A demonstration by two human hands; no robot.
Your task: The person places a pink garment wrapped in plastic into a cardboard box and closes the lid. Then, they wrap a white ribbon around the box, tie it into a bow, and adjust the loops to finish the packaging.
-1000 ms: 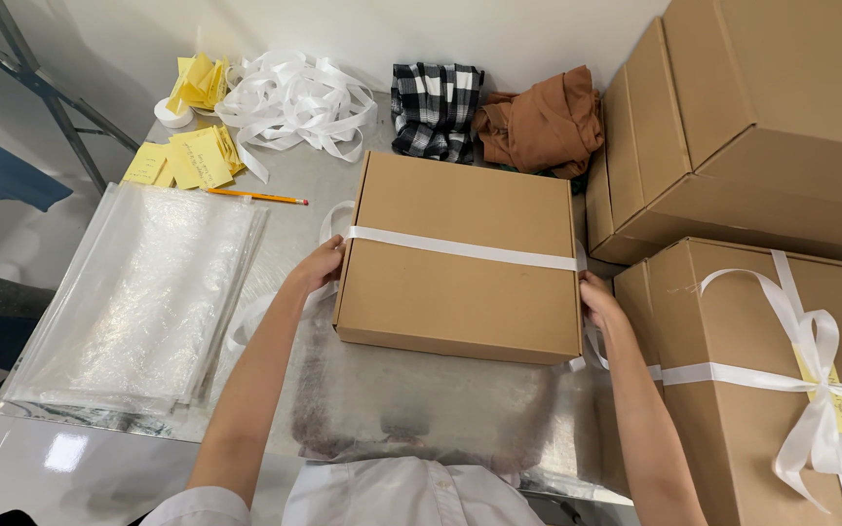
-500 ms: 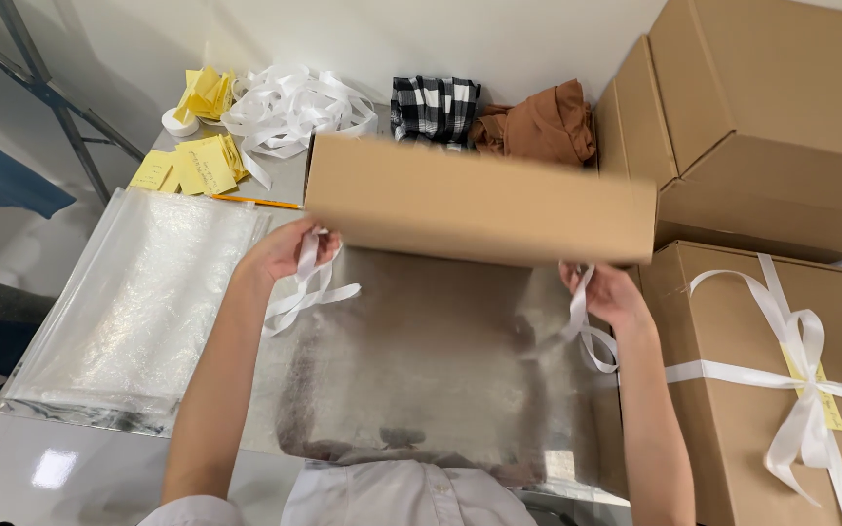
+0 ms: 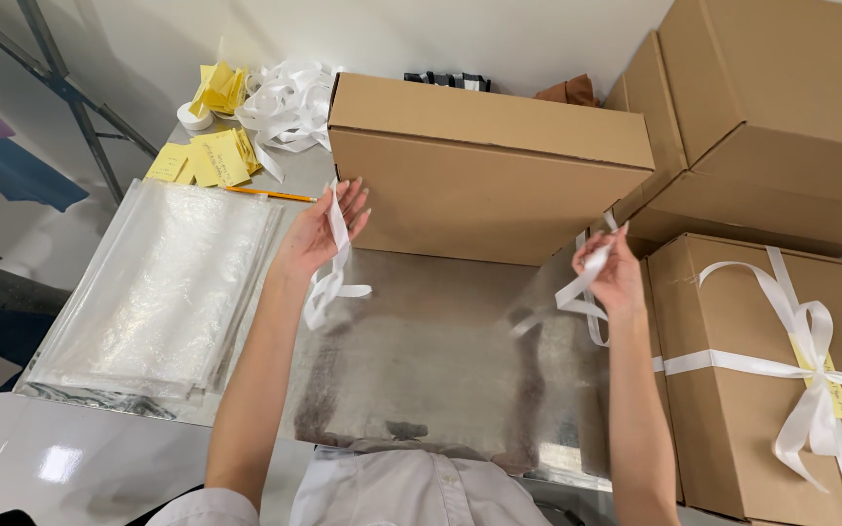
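White ribbon (image 3: 335,282): thin, soft, likely slick satin, goes limp when slack. One end is pinched in the left hand (image 3: 322,232), the other in the right hand (image 3: 616,276), fingers closed on the tape at each side. It appears to run under the plain cardboard box (image 3: 484,166), tipped up on its far edge mid-table. The box looks light and stiff; best held at the side walls. Steel table (image 3: 421,360) is bare on the near side. Tight right: stacked cartons (image 3: 772,127) and a ribbon-tied box (image 3: 762,380). Left: clear plastic bags (image 3: 148,282); far-left yellow tags (image 3: 207,156).
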